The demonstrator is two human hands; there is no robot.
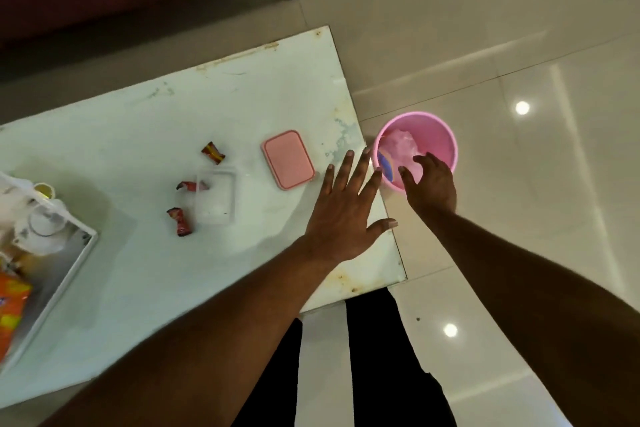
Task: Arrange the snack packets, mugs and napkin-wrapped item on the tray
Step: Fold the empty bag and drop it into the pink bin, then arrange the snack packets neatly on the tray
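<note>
Both hands hold nothing. Left hand (343, 215) is spread flat, fingers splayed wide, over the right end of the pale table (138, 121); whether it touches the surface I cannot tell. Right hand (431, 184) hangs with loosely bent fingers above a pink bin (448, 139) that stands on the floor (519, 45) just beside the table's corner, with crumpled pink plastic and a blue wrapper inside.

At the far left edge, the white tray (69, 274) carries white mugs (45, 222) and an orange snack packet (12, 305), partly cut off by the frame. 3 small red packets (188, 186) lie on the table, off the tray, clustered around a clear container (214, 198). Its pink lid (288, 159) lies flat between the container and the left hand.
</note>
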